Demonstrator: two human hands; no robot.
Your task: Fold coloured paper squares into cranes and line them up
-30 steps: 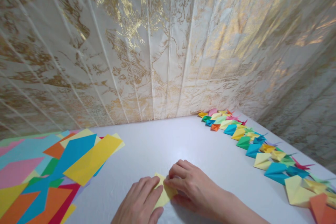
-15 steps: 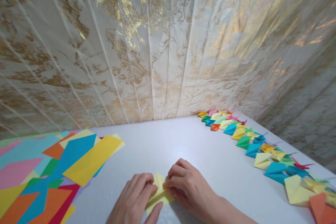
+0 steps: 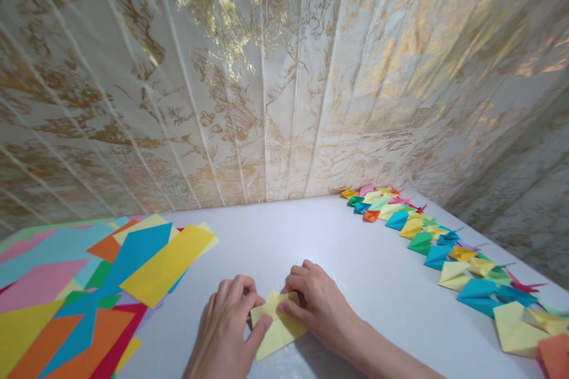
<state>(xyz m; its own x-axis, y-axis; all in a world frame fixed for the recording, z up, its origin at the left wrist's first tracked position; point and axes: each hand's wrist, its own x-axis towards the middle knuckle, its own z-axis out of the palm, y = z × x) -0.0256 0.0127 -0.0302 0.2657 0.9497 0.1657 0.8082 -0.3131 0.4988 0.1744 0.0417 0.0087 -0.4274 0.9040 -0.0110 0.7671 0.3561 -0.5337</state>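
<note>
Left hand (image 3: 229,328), right hand (image 3: 323,303): fingers grasping yellow paper (image 3: 278,337) at opposite sides. Caution: uneven pressure may skew folds; outward pull may tear paper.

1 bare left hand (image 3: 231,328) and 1 bare right hand (image 3: 322,308); 1 small folded pale-yellow paper piece (image 3: 278,339); 1 smooth white tabletop (image 3: 275,237); over 10 flat multicoloured paper sheets (image 3: 166,265); over 20 pointed multicoloured folded-paper figures (image 3: 476,292), overlapping too closely for exact counting.
</note>
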